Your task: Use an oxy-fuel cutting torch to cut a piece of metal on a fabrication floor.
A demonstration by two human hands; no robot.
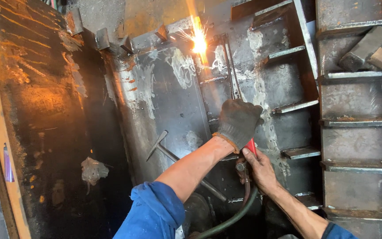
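Against a scorched steel plate (pixel 169 110) throwing sparks (pixel 198 42), the gloved left hand (pixel 238 121) is gripping a long cutting torch (pixel 231 75) while the bare right hand (pixel 258 170) is clasping, seemingly, its red handle (pixel 250 146) just below, forearms angled upward.

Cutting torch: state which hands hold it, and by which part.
Both hands hold the cutting torch. The gloved left hand grips its body above the red handle; the bare right hand grips the lower end, where the hoses join.
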